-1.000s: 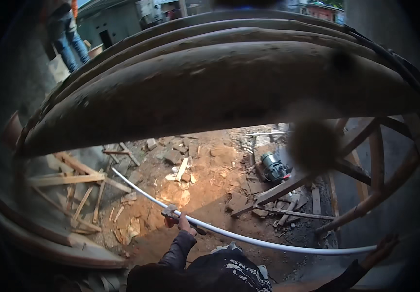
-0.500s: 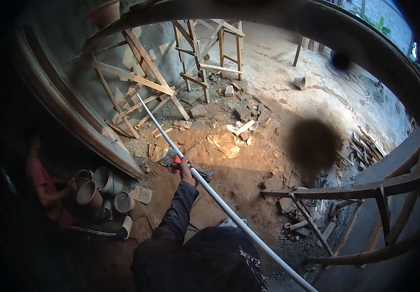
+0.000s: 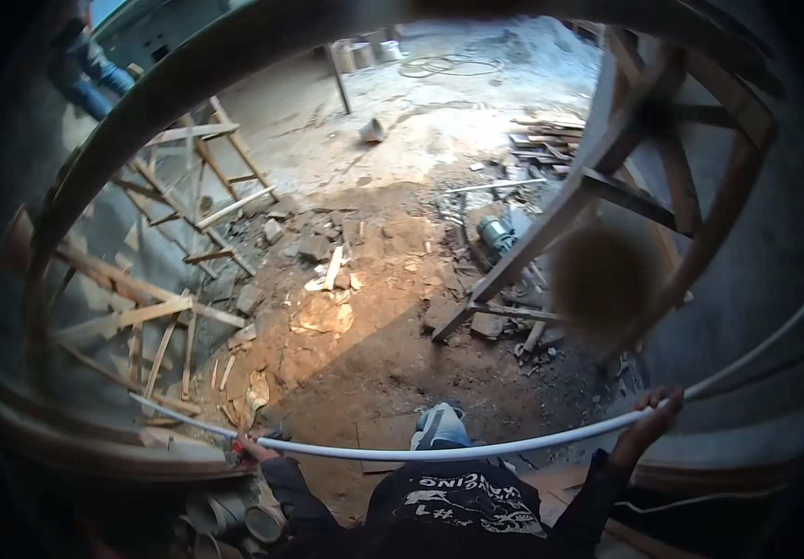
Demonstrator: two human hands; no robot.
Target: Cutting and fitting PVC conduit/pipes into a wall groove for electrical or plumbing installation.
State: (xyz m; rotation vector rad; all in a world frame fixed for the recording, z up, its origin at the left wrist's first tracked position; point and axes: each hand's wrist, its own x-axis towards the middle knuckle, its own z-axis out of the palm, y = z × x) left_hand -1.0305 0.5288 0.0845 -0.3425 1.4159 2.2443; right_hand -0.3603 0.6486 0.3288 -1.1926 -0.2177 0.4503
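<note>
A long white pipe (image 3: 476, 453) lies crosswise in front of my body, reaching out past both hands. My left hand (image 3: 256, 450) is closed around it toward its left part. A small red part of a tool (image 3: 239, 447) shows at that hand; its kind is too small to make out. My right hand (image 3: 660, 419) grips the pipe on the right, fingers wrapped over it. Beyond my right hand the pipe rises toward the right edge of the view.
Wooden trestles (image 3: 155, 312) stand at the left, and a wooden frame (image 3: 551, 242) at the right. Rubble (image 3: 313, 247) and a green power tool (image 3: 495, 233) lie on the dirt floor. Buckets (image 3: 265, 522) stand at lower left. A person's legs (image 3: 94, 84) show at upper left.
My view has turned to the right. The pipe has gone from pointing away from me to lying across my body. My right hand has come into view, holding it.
</note>
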